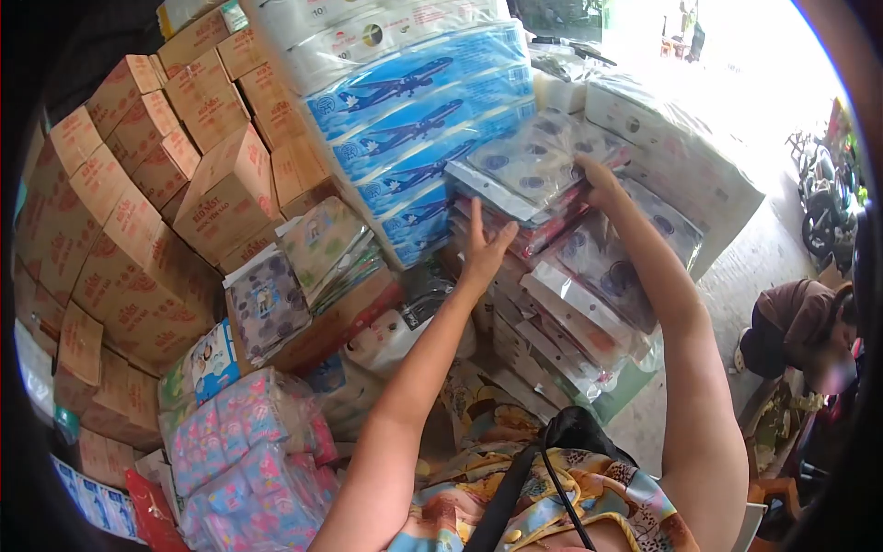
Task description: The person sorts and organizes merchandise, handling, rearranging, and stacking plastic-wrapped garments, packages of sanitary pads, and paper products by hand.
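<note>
Flat packets, clear-wrapped, with round printed motifs [529, 170]: 1 upper pile, layered, atop the tall stack [589, 317] in front of you, between your hands. Your left hand [487, 256]: open, fingers spread, at the pile's near side. Your right hand [602, 187]: fingers bent onto its right edge; whether they close around it, you cannot tell from here. Behind, to the left: blue airplane-print packs [405, 120], stacked. Behind, to the right: white wrapped packs [676, 147]. Far left: cardboard cartons [221, 212], piled. Lower left: pink-and-blue wrapped bundles [239, 460]. Right: 1 person [796, 317], bent low.
</note>
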A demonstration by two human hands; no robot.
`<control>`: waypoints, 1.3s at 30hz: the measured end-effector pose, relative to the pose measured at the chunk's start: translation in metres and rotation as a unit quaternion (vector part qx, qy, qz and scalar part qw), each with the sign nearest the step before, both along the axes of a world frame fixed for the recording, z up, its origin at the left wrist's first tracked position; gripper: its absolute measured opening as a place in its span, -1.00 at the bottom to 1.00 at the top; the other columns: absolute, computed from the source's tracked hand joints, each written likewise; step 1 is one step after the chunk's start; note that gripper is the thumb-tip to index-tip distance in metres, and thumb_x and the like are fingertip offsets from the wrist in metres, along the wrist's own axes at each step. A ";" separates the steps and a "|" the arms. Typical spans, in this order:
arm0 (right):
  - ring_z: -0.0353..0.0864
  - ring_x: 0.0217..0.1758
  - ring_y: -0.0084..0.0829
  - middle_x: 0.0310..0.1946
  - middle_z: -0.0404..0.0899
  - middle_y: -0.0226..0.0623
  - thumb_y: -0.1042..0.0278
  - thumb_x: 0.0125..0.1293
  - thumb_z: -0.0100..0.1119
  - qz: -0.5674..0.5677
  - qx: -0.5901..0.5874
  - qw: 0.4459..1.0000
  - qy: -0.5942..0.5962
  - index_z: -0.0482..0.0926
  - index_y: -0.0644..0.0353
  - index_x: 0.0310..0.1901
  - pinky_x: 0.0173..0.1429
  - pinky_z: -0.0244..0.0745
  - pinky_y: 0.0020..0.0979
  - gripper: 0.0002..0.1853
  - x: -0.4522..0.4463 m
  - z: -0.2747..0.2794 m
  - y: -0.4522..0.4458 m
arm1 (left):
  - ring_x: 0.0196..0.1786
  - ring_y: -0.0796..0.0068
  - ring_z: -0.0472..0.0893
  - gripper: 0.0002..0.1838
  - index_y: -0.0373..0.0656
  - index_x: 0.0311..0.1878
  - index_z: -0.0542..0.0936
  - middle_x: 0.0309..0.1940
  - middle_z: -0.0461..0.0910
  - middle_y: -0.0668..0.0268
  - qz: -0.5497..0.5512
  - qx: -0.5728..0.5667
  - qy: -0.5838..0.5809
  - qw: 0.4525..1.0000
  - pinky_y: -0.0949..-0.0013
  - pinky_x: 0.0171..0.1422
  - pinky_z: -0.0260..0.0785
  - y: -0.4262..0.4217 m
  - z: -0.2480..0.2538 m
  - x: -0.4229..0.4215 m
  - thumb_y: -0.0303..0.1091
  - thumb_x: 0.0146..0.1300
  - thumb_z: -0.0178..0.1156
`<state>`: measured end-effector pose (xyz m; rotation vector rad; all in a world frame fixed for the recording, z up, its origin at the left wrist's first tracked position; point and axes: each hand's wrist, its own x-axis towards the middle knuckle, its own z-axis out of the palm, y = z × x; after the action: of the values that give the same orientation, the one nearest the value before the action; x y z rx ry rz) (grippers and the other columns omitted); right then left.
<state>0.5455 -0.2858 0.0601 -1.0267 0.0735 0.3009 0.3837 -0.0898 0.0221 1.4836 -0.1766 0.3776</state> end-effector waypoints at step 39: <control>0.17 0.18 0.03 0.06 0.26 0.06 0.26 -0.12 0.26 0.228 -0.471 0.500 -0.690 0.23 0.11 0.13 0.16 0.15 -0.11 -0.30 -0.161 -0.048 0.360 | -0.06 0.41 0.40 -0.65 0.01 -0.11 0.36 -0.12 0.40 0.36 0.285 -0.505 0.173 0.796 0.32 -0.15 0.13 0.267 -0.100 -0.139 0.00 0.13 0.03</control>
<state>0.3845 0.0747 0.0118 -2.1249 -1.7422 -0.2419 0.2444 0.1768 -0.0781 0.4666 0.7060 0.5529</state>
